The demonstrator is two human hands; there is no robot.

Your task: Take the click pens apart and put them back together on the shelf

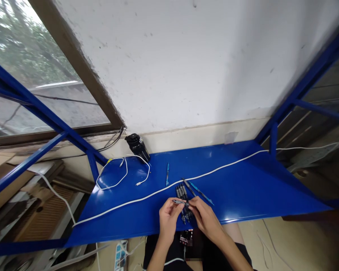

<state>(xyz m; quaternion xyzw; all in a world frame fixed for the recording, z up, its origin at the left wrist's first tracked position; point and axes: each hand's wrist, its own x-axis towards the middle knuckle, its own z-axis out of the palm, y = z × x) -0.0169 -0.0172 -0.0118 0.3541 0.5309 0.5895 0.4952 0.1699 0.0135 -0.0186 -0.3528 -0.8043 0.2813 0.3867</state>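
A silver-tipped pen (180,202) is pinched between the left hand (168,223) and the right hand (205,220). Its long axis lies almost level across the view, with the tip pointing left. The left fingers (171,206) close on the tip end, while the right fingertips (192,205) grasp the other end and hide it.

The pen is held over a row of dark pens (182,197) lying side by side on a blue metal shelf (243,188). The hands cover the row's near half, so the count is hard to make out, and it is unclear whether the held pen touches the row. Just right of the row lie a dark pen (188,187) and a blue pen (202,193), angled toward the lower right. Another blue pen (167,174) lies farther back.

A white cable (214,169) runs across the shelf behind the hands. Farther left, a looped white charging cable (124,173) lies beside a tilted black bottle (137,148) against the wall (172,64); its contents do not show. A small dark item (185,238) below the hands is too unclear to identify.
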